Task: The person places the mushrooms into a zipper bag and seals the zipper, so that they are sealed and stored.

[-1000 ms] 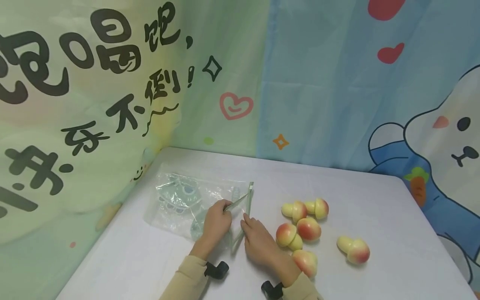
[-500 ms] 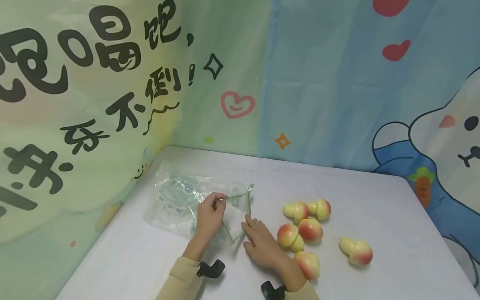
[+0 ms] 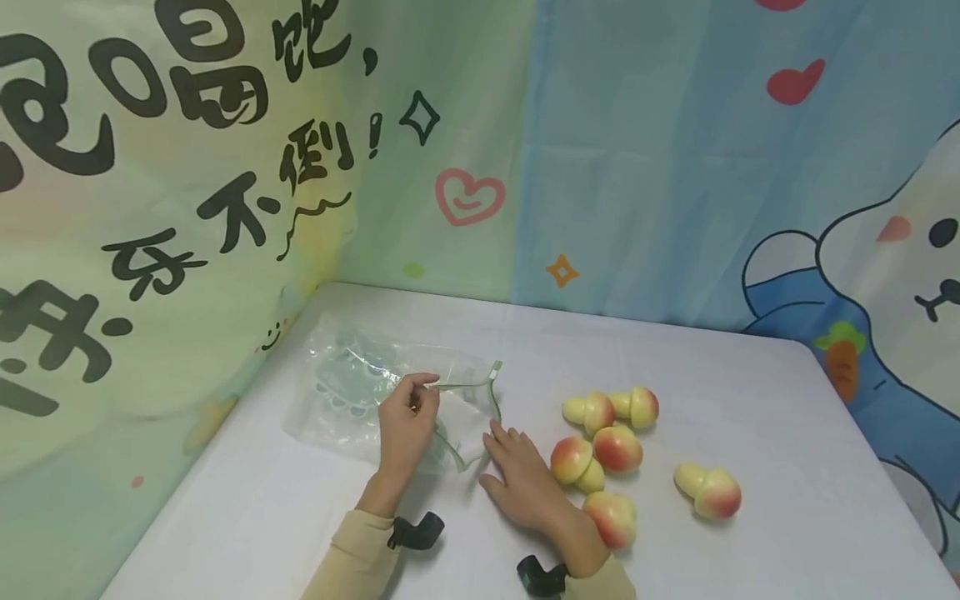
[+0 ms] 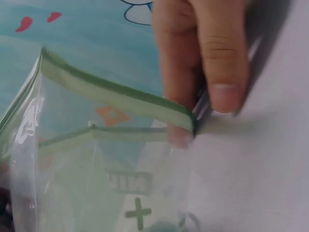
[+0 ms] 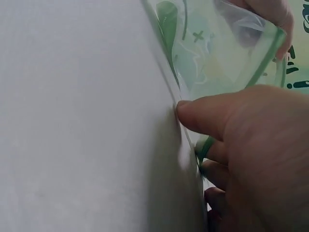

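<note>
A clear plastic bag (image 3: 352, 375) with a green-edged mouth and pale green print lies on the white table, its mouth gaping toward the right. My left hand (image 3: 407, 425) pinches the upper layer's green edge (image 4: 111, 89) between thumb and fingers, as the left wrist view also shows. My right hand (image 3: 525, 483) lies palm down with fingers extended, fingertips touching the mouth's right edge. In the right wrist view its thumb (image 5: 207, 113) is stretched out beside the bag. Close to the right hand are several yellow-and-red mushroom-shaped pieces (image 3: 617, 450).
One more mushroom-shaped piece (image 3: 708, 490) lies apart at the right on the white table (image 3: 750, 400). A printed curtain (image 3: 637, 167) hangs behind the table and along its left side.
My left hand has moved left and away from the right hand, pulling the bag's mouth wider. My right hand has flattened out, its thumb now spread from the fingers.
</note>
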### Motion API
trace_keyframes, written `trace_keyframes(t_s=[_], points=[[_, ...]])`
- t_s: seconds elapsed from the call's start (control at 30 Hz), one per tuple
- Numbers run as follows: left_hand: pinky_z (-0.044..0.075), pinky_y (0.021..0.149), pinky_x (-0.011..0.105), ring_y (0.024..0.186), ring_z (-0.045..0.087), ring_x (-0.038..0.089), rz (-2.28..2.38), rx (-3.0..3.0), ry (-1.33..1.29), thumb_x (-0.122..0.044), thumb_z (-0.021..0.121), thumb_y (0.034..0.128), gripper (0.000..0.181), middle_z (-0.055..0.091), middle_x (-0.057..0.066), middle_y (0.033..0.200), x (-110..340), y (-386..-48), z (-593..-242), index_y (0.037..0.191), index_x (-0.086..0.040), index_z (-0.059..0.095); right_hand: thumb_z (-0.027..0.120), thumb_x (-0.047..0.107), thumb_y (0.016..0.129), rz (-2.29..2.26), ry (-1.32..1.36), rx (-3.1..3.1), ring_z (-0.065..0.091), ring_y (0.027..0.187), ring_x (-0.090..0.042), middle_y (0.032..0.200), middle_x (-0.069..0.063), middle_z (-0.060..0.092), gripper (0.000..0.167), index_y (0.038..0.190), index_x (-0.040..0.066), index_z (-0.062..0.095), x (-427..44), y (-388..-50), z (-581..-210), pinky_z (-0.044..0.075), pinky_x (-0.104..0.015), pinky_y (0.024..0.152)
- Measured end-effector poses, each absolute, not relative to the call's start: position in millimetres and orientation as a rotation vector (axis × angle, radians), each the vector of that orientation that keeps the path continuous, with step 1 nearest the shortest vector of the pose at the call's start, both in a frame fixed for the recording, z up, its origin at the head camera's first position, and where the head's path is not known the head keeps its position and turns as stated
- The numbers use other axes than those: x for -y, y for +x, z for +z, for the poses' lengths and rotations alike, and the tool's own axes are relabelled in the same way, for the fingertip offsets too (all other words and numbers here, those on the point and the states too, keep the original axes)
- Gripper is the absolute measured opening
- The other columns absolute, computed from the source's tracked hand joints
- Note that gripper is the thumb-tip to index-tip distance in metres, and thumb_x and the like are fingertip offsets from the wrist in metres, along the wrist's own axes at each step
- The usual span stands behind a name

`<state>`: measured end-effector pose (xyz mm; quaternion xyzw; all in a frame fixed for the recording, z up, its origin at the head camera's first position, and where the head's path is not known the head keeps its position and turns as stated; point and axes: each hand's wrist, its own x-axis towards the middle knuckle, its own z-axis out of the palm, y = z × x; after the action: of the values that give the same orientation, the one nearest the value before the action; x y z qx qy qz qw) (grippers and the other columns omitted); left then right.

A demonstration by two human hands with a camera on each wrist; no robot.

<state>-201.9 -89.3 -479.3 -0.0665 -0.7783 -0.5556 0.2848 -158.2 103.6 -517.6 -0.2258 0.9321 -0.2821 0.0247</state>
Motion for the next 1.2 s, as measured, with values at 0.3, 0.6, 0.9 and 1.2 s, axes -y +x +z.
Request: trace_keyframes(t_s=[0.3, 0.6, 0.9, 1.2], points=[[0.046, 0.039, 0.023, 0.051, 0.051, 0.01, -1.525, 2.218, -0.19, -0.002, 0.066, 0.0863, 0.022, 0.058, 0.002, 0.07, 81, -203, -484, 0.108, 0.003, 0.065, 0.059, 0.025, 0.093, -1.011, -0.616, -2.86, 0.03, 0.142, -0.039, 0.156, -0.012, 0.034, 0.055, 0.145, 0.01, 0.047, -103, -159, -511, 0.023, -0.05, 0.116], [0.051, 0.042, 0.025, 0.062, 0.058, 0.014, -1.536, 2.238, -0.149, -0.001, 0.061, 0.0844, 0.025, 0.061, 0.004, 0.075, 79, -203, -485, 0.109, 0.001, 0.065, 0.071, 0.013, 0.086, -1.238, -0.66, -3.013, 0.046, 0.134, -0.026, 0.144, -0.004, 0.051, 0.05, 0.135, 0.015, 0.059, -112, -157, -488, 0.039, -0.047, 0.108], [0.053, 0.05, 0.023, 0.071, 0.062, 0.018, -1.542, 2.218, -0.146, 0.002, 0.062, 0.0824, 0.03, 0.064, 0.007, 0.084, 79, -202, -487, 0.113, 0.0, 0.064, 0.077, 0.008, 0.079, -1.108, -0.425, -3.255, 0.062, 0.103, -0.025, 0.123, -0.007, 0.065, 0.044, 0.122, 0.012, 0.067, -154, -154, -469, 0.05, -0.044, 0.092], [0.053, 0.05, 0.023, 0.071, 0.063, 0.018, -1.551, 2.203, -0.139, 0.001, 0.064, 0.0835, 0.029, 0.064, 0.006, 0.084, 81, -204, -488, 0.112, 0.001, 0.064, 0.077, 0.016, 0.077, -0.912, -0.356, -3.199, 0.056, 0.119, -0.033, 0.127, -0.012, 0.063, 0.049, 0.124, 0.008, 0.065, -173, -145, -454, 0.043, -0.052, 0.099]])
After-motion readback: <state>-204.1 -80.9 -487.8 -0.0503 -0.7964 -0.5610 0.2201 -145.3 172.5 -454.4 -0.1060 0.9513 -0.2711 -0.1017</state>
